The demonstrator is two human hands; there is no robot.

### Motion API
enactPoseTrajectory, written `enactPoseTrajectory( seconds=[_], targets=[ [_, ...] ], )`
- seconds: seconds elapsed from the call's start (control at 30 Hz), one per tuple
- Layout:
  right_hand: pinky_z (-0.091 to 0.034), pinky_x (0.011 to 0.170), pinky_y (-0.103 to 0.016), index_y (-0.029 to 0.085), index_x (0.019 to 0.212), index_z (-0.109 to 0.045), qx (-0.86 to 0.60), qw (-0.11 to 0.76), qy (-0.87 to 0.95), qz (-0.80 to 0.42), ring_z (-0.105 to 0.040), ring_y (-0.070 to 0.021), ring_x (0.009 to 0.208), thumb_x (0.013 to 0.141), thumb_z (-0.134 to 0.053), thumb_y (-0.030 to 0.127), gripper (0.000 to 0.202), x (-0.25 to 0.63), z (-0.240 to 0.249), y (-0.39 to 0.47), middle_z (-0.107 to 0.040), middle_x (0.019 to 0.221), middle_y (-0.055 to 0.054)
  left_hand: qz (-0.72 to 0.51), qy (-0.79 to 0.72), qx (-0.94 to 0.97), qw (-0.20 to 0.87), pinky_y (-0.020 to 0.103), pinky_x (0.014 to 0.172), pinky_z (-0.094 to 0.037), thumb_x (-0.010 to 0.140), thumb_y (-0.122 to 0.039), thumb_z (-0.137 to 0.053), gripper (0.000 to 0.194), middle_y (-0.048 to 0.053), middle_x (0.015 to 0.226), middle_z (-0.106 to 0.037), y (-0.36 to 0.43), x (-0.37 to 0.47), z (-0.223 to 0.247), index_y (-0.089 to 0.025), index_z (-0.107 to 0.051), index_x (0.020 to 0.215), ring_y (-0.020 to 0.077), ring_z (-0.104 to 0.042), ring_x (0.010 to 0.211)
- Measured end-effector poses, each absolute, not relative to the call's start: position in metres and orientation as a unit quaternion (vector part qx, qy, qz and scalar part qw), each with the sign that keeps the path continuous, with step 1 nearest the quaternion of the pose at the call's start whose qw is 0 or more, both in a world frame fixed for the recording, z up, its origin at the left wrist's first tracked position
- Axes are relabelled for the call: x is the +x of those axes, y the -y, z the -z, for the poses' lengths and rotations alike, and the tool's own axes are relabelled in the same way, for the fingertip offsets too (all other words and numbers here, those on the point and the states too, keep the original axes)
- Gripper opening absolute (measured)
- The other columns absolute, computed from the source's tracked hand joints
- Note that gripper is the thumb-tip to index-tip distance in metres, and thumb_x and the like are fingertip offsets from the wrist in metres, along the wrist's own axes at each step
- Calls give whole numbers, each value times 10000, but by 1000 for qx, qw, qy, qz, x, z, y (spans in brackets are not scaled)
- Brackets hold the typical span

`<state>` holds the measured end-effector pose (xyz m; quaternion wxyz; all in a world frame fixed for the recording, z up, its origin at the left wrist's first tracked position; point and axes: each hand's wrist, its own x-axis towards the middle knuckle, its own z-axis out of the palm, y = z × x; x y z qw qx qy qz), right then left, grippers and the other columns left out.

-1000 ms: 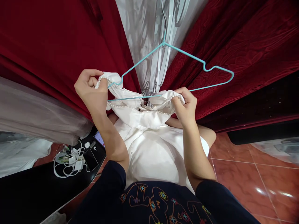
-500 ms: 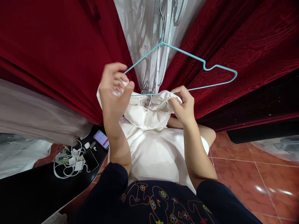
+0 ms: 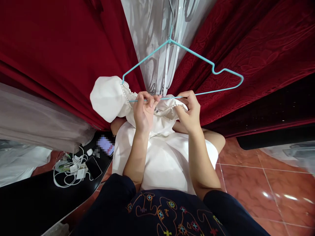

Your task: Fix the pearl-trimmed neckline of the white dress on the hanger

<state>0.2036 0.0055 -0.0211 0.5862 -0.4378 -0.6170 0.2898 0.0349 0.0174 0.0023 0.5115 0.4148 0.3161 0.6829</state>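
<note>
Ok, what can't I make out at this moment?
All in the head view:
Left end of the blue hanger: hidden by the white garment.
Its hook's top: cut off by the upper edge.
Left hand's grip: its fingers cover the bar.
Lit phone's screen: pixelated.

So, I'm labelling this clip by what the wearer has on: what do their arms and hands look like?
Both the left hand and right hand are bare, with no gloves, and no watch or bracelet shows. Dark navy short sleeves end near the elbows; the matching shirt front has orange outlines and multicoloured motifs.
</note>
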Motion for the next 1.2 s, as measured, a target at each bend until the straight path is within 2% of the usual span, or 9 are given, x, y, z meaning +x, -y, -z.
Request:
enactPoseTrajectory(
  seconds=[0.1,0.23,0.37,0.5,0.57,0.63,0.9,1.03,1.2],
  targets=[
    [-334,580,-275,268,1128,-588,-448,581,625,-267,-486,-104,601,841,-719,270,315,212,12,8,-535,747,57,-687,-314,429,495,454,1037,-643,1032,-756,-490,534,-52,639,-331,-9,33,-14,-265,-441,831,156,-590,687],
    [-313,571,-311,290,989,-481,-471,718,495,-136,-483,-127,605,762,-799,262,392,249,11,12,-459,746,47,-688,-317,431,491,421,965,-654,1016,-756,-532,531,-54,633,-293,-11,21,-19,-266,-446,828,152,-528,649],
    [-214,562,-320,290,786,-383,-489,769,410,-17,-236,-93,560,707,-786,185,424,304,17,-10,-243,689,63,-700,-293,430,489,388,906,-657,1017,-725,-568,516,-55,624,-282,-14,17,-20,-264,-453,817,149,-506,630],
    [-246,603,-316,284,723,-415,-517,747,418,7,-319,-116,644,737,-708,122,334,323,-2,-28,-355,745,7,-697,-302,433,486,390,881,-647,1026,-724,-546,521,-53,621,-268,-13,19,-20,-266,-431,808,158,-483,622],
    [-256,619,-306,271,751,-448,-503,750,430,13,-340,-107,660,721,-685,70,312,311,-21,-31,-392,787,-6,-695,-300,437,486,405,897,-638,1032,-715,-542,509,-51,629,-268,-13,18,-19,-267,-438,812,165,-489,633],
    [-315,625,-306,273,800,-460,-493,736,464,18,-372,-116,689,780,-677,63,304,294,-39,-32,-429,855,-27,-695,-300,440,483,412,911,-631,1035,-701,-550,495,-50,638,-265,-13,14,-19,-268,-451,817,168,-492,643],
    [-471,665,-362,307,890,-528,-544,630,553,-32,-524,-170,754,948,-699,330,182,269,-48,-50,-551,897,-43,-709,-270,413,503,350,883,-631,1030,-615,-639,450,-65,627,-288,-7,13,-23,-245,-496,817,136,-518,643],
    [-486,726,-326,246,978,-558,-536,603,580,-109,-568,-132,783,896,-701,272,167,240,-32,-35,-621,916,-10,-710,-275,392,516,320,889,-618,1050,-568,-629,421,-68,624,-315,-8,14,-25,-236,-514,818,126,-525,652],
    [-451,645,-269,261,1165,-630,-538,588,581,-164,-581,-124,792,866,-787,366,353,225,-29,-2,-635,949,2,-710,-281,377,524,321,915,-611,1061,-542,-623,398,-67,623,-343,-12,14,-22,-238,-527,822,127,-536,662]
  ],
)
